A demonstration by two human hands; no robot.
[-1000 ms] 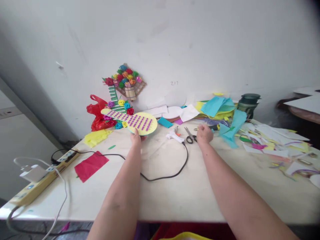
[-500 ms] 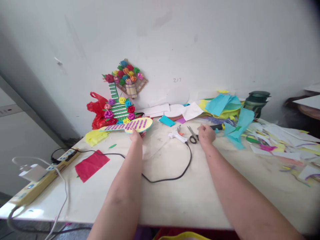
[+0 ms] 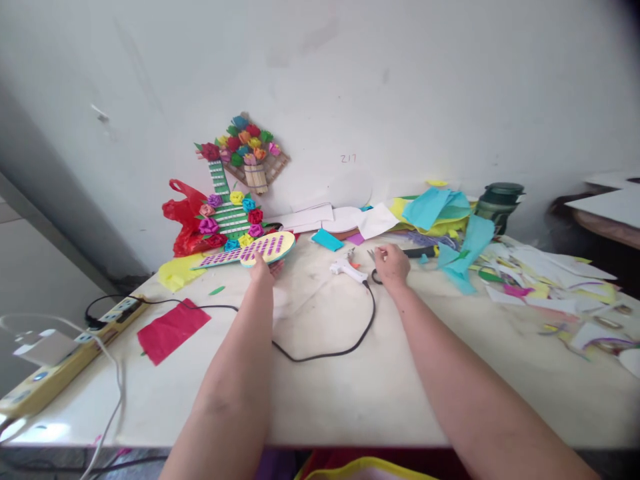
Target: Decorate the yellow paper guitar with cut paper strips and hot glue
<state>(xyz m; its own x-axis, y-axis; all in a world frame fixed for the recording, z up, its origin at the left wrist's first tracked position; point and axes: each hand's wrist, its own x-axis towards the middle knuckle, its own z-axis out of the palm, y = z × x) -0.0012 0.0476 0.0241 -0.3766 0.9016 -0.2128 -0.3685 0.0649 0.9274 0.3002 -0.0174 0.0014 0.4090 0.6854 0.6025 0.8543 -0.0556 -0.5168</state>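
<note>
My left hand grips a yellow guitar-shaped craft by its rounded body, thumb on top. Rows of purple pieces cover its face. My right hand is closed above a pair of scissors, hiding most of them; only the blade tips and part of a dark handle loop show. Whatever its fingers hold is hidden. Left of the scissors lies a white glue gun with a black cord. A black-handled tool lies just beyond my right hand.
A green guitar craft with paper roses leans at the back beside a red plastic bag. A power strip runs along the left edge. Red paper lies in front. Paper scraps and a dark green bottle are at right.
My right hand has moved left, from beside the scissors to over them. My left hand still holds the yellow guitar craft. The whole view has shifted slightly.
</note>
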